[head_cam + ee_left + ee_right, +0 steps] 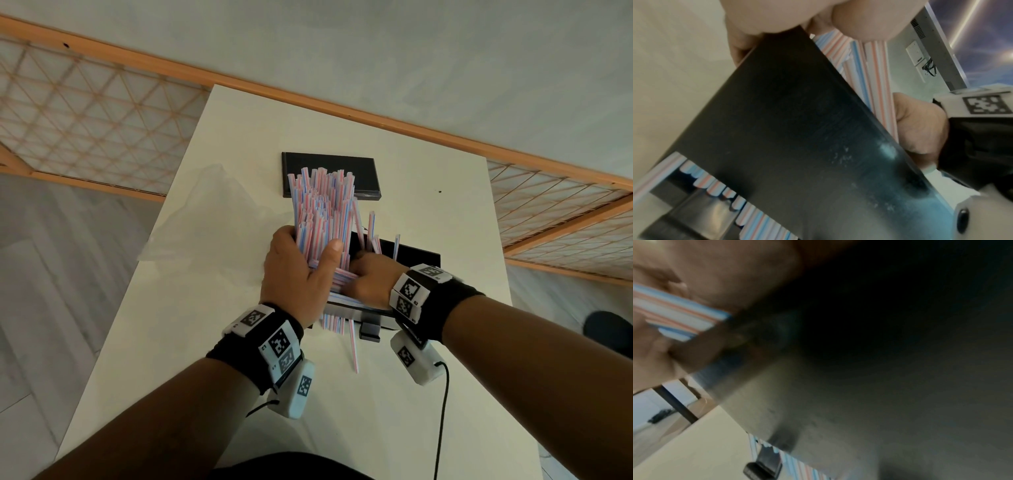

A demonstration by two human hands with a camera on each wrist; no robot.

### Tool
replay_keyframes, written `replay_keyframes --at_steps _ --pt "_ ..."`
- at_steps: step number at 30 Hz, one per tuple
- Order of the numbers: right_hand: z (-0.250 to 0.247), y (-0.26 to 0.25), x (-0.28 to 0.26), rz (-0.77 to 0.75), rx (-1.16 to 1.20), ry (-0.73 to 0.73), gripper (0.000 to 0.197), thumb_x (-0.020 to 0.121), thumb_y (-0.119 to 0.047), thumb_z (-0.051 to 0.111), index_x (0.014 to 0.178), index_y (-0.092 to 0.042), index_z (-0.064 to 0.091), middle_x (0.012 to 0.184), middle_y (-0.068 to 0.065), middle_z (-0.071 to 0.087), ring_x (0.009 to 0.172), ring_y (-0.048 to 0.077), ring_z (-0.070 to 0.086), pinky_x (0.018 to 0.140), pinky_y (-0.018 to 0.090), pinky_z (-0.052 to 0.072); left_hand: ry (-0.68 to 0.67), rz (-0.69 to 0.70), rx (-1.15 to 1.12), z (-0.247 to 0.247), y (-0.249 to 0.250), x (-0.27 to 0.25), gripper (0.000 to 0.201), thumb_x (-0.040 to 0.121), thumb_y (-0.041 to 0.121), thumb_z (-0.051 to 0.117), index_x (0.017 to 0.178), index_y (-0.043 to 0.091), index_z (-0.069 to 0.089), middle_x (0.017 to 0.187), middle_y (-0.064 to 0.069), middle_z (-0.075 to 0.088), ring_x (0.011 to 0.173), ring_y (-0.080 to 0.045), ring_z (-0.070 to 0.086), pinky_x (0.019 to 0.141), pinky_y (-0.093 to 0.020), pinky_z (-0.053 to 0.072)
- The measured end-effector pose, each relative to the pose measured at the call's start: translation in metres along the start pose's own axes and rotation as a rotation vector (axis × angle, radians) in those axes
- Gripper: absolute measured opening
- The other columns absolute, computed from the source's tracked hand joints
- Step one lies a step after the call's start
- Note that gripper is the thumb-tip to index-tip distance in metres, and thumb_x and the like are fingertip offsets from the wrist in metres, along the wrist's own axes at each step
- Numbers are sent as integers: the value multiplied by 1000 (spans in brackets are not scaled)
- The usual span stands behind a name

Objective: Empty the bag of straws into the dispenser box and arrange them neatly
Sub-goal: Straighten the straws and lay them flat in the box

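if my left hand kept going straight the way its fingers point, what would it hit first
Probably the black lid lying flat on the table beyond the dispenser box. The left hand points away from you, gripping the straw bundle, whose tips would arrive first. Depth is unclear.

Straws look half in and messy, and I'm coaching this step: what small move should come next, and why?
Probably tip the bundle of straws down flat into the dispenser box. The left hand grips it standing on end, uneven tips fanned above the box, while the right hand holds a few straws lying crosswise inside. Stray ones on the table can wait.
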State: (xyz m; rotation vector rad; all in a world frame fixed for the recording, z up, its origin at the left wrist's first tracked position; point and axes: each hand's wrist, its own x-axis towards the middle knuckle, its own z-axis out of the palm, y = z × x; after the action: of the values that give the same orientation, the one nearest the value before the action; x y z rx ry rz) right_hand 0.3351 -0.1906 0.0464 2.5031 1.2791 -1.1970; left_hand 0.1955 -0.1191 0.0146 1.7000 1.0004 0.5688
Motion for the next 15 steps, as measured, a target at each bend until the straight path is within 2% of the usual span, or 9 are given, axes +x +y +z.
replay_keyframes --at_steps 2,4,5,7,8,10,12,15 --pt "-5 1 -9 -29 24 35 29 64 -46 48 60 -18 53 91 6 56 85 26 57 75 37 50 5 7 -9 0 -1 0 76 76 77 49 122 16 48 113 1 57 104 -18 64 85 -38 59" --pt "-9 3 -17 -63 64 67 28 63 -45 48 61 -18 52 101 6 56 91 24 56 79 33 47 11 10 -28 -1 0 0 73 79 77 51 120 16 47 111 2 58 100 -14 64 80 -25 56" --pt "-10 3 -20 -75 76 75 28 64 -45 48 66 -18 57 107 4 56 96 22 55 83 30 45 16 7 -48 -2 3 -1 69 82 76 53 118 18 46 109 3 59 95 -8 64 75 -14 52" --pt "-11 6 -26 -132 91 115 46 65 -45 50 96 -19 72 120 -3 55 108 15 54 93 26 41 19 -9 -94 -4 9 -2 60 87 72 54 115 20 43 105 8 59 87 2 61 67 -3 46" --pt "-11 8 -28 -168 110 156 58 65 -44 51 113 -20 71 123 -6 54 112 13 53 97 25 40 15 -8 -110 -5 10 -4 58 87 70 53 115 21 42 104 9 59 86 5 60 66 -1 44" --pt "-11 9 -34 -229 167 242 69 64 -42 53 129 -21 64 125 -9 54 116 10 53 102 26 41 1 6 -124 -7 12 -6 56 85 68 52 115 22 41 105 9 58 89 6 59 67 0 43" --pt "-12 11 -40 -288 231 320 71 62 -44 54 129 -21 65 123 -11 54 114 7 55 101 23 42 -6 18 -132 -8 11 -7 55 86 68 52 115 22 42 105 9 58 91 4 60 68 0 44" --pt "-11 13 -47 -373 286 419 71 62 -46 52 125 -17 68 115 -11 55 101 -2 57 88 15 46 -16 17 -141 -8 8 -5 60 86 74 54 115 22 43 107 7 59 94 2 62 70 -1 45"
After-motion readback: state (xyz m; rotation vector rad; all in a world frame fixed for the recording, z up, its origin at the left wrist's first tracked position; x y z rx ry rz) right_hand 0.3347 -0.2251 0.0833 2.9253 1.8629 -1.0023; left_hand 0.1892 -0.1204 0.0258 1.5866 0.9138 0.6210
